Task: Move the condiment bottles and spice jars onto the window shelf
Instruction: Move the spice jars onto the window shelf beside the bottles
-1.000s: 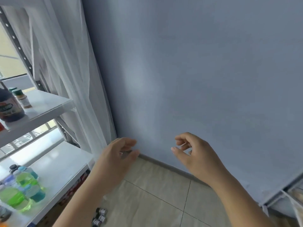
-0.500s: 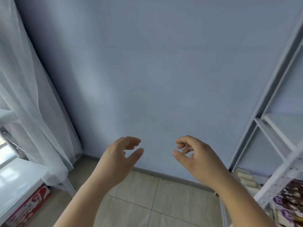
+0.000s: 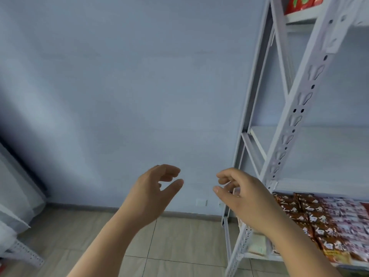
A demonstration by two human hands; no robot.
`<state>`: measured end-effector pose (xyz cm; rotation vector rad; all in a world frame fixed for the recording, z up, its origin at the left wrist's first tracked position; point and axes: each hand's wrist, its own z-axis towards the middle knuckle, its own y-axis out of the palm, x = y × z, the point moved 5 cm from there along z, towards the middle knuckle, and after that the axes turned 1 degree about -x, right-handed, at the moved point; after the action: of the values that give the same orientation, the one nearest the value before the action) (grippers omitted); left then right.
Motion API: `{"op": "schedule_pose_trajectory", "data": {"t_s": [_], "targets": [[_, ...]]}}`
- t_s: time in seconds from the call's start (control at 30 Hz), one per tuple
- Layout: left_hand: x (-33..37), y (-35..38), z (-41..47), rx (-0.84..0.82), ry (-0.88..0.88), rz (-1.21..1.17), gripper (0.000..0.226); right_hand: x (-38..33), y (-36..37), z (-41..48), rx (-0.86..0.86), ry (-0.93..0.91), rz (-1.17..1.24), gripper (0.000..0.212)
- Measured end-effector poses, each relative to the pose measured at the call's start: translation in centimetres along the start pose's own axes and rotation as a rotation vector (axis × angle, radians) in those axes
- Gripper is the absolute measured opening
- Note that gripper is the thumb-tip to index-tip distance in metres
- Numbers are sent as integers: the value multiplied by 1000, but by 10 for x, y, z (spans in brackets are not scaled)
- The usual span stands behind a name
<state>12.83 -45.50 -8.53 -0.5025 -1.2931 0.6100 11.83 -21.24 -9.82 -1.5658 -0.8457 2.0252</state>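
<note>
My left hand [image 3: 151, 193] and my right hand [image 3: 245, 196] float in front of a plain blue wall, both held loosely curled with fingers apart and nothing in them. My right hand is just left of the front post of a white metal shelf rack [image 3: 295, 108]. No condiment bottle or spice jar shows in this view, and the window shelf is out of sight apart from a white bracket at the lower left [image 3: 22, 254].
The white rack on the right has a bare middle shelf [image 3: 319, 146], a lower shelf packed with brown and red snack packets [image 3: 323, 222], and red packets at the top [image 3: 299, 4]. A white curtain [image 3: 18, 186] hangs at the left. Beige floor tiles [image 3: 179, 246] lie below.
The view has swung right: the window shelf with its bottles and jars and most of the curtain have left the frame, and the white rack with snack packets has come in. Both hands stay empty.
</note>
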Motion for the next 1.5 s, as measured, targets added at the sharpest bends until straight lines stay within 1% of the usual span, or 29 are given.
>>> {"op": "schedule_pose_trajectory", "data": {"t_s": [0.2,0.4,0.63,0.8,0.97,1.1,1.5], "targets": [[32,56,54,-63,79,-20,23,45,-42,16,54,55,-30,31],[61,99,110,-118,152,-56,27,81,-84,51,113,122,-74,30],[76,131,150,-162,175,-60,26,114,-110,66,162,154,-31,25],[91,154,151,-192,185,-43,26,134,-124,61,180,156,-34,24],[114,178,138,-181,168,-39,24,159,-148,52,155,144,-49,26],[143,204,124,-162,141,-79,16,186,-178,36,145,132,-48,25],[241,313,65,-172,95,-81,20,282,-278,-45,88,157,-103,29]]}}
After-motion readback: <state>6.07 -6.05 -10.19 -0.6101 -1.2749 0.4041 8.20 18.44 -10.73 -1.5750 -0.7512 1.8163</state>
